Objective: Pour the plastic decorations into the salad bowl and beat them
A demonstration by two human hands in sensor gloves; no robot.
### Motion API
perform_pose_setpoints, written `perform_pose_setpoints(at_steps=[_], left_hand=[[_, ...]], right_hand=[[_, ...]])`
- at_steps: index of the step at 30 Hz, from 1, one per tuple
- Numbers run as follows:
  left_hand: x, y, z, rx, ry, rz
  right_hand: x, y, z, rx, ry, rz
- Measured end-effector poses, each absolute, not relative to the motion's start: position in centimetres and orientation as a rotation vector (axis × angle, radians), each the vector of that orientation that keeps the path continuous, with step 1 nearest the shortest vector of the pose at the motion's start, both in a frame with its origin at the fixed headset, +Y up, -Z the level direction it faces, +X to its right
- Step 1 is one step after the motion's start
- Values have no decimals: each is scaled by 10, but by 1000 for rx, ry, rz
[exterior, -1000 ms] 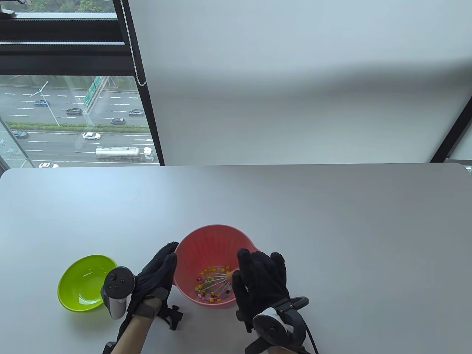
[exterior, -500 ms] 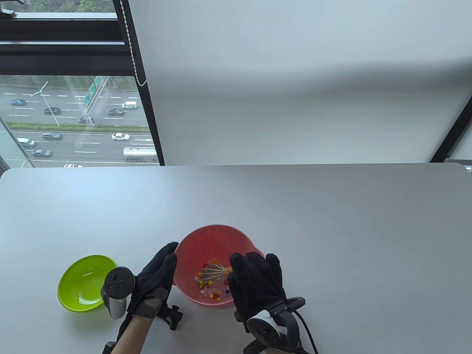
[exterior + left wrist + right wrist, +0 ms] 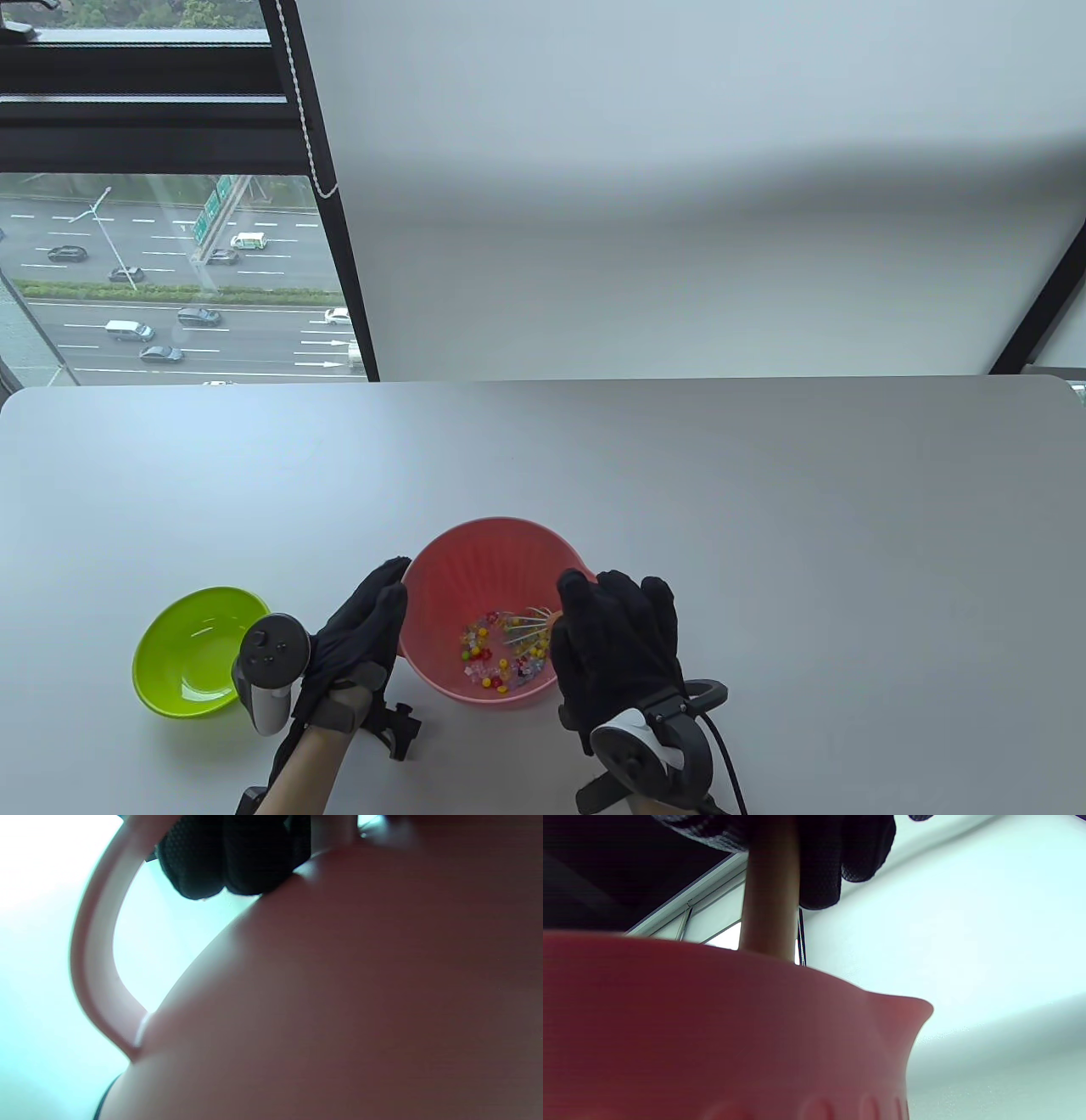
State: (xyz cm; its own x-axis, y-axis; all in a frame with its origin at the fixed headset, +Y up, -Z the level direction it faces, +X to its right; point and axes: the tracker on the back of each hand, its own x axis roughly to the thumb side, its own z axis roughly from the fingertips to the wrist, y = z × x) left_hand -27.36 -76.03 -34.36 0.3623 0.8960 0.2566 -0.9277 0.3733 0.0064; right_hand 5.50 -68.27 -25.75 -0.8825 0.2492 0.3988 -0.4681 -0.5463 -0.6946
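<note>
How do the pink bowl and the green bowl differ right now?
The pink bowl is deeper and larger; the green bowl is shallow and smaller. The pink bowl holds the decorations and whisk; the green bowl looks empty. The left hand rests against the pink bowl's side and the right hand grips the whisk in it; neither touches the green bowl. Both stand upright on the table.

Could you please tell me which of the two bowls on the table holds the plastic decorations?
The pink salad bowl, between the two hands, holds the coloured decorations; the green bowl further left looks empty.
</note>
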Motion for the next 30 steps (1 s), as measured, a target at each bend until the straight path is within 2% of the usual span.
perform_pose_setpoints(at_steps=[11,30], left_hand=[[-274,-760,-344,160,-224,1180],[-274,-760,-344,160,-224,1180]], right_hand=[[50,-687,-259,358,-1096,2385],[41,-686,-256,416,-1165,2457]])
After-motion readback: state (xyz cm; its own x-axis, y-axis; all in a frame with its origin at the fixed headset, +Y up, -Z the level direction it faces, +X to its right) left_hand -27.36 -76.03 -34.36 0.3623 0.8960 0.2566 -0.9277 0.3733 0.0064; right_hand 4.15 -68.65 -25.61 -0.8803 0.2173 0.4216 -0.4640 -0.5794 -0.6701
